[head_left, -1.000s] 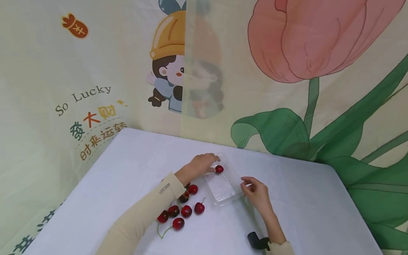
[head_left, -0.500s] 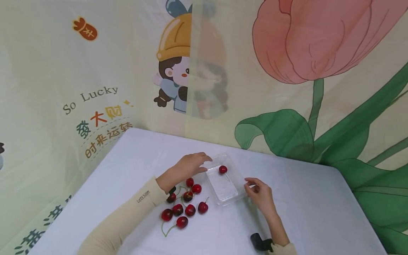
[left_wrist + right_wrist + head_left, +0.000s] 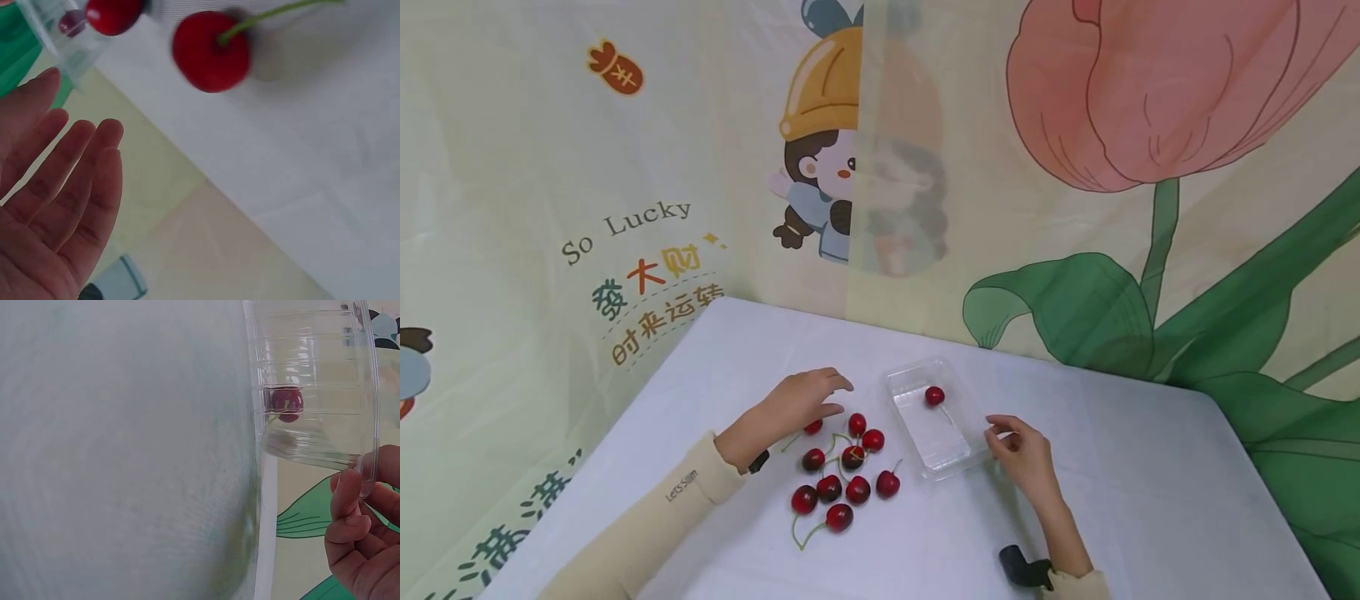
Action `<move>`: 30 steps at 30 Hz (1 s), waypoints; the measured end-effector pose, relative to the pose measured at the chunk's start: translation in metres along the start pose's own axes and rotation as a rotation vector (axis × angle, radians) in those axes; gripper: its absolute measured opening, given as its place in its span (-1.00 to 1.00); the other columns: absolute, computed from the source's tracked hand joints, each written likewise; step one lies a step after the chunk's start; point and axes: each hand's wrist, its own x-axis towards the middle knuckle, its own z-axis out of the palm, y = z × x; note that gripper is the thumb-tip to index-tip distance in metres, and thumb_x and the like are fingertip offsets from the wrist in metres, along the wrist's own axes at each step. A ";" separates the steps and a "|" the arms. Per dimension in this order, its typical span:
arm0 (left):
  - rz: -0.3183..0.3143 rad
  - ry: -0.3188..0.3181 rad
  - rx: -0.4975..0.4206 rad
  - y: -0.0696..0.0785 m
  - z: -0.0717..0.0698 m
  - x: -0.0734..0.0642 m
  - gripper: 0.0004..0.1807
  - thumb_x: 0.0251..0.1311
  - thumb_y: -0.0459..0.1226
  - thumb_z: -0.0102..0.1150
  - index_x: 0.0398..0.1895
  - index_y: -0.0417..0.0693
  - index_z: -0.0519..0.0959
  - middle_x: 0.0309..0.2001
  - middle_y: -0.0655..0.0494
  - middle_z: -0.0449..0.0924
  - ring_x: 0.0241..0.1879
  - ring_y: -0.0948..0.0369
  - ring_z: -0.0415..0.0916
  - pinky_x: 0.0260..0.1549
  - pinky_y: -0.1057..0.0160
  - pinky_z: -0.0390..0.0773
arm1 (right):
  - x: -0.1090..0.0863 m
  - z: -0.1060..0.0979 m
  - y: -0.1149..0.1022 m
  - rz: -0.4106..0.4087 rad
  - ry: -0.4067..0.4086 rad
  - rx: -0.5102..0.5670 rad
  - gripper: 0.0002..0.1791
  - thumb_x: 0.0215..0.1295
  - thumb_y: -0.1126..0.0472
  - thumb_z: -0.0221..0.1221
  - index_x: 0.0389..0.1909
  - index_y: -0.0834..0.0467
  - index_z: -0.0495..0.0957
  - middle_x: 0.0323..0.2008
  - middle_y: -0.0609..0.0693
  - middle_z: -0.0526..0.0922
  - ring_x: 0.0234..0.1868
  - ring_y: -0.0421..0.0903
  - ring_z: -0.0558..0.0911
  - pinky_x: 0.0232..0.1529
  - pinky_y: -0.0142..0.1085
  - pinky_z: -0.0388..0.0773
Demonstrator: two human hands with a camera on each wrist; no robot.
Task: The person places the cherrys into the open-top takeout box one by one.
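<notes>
My left hand (image 3: pixel 793 402) hovers over the back of a loose group of cherries, fingers loosely extended with nothing between them. Below it lies one cherry (image 3: pixel 813 427), partly covered by the hand. Closer to me are several more dark red cherries with green stems, including this one (image 3: pixel 857 490). In the left wrist view a cherry (image 3: pixel 211 53) shows large beyond the fingers. A clear plastic box (image 3: pixel 928 437) stands right of the group, with a single cherry (image 3: pixel 934 396) inside. My right hand (image 3: pixel 1024 457) pinches the box's rim (image 3: pixel 370 434) between thumb and fingers.
A white cloth covers the table (image 3: pixel 1135 500). Behind it hangs a printed curtain (image 3: pixel 917 308) with a tulip and a cartoon figure. A black wrist device (image 3: pixel 1022 568) sits on the right forearm near the table surface.
My left hand has drawn back leftward from the box, leaving the cherry inside, and is now over the cherries. The right hand stays at the rim. The head view has shifted slightly.
</notes>
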 end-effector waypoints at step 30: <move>-0.053 -0.018 0.026 -0.035 0.017 -0.018 -0.71 0.09 -0.30 0.41 -0.13 -0.23 0.66 -0.18 -0.04 0.65 -0.23 0.12 0.55 -0.18 0.08 0.61 | 0.001 -0.001 0.001 -0.015 0.004 0.004 -0.74 0.25 0.37 0.26 -0.05 0.32 0.61 -0.29 0.16 0.66 -0.55 -0.17 0.52 -0.59 -0.42 0.44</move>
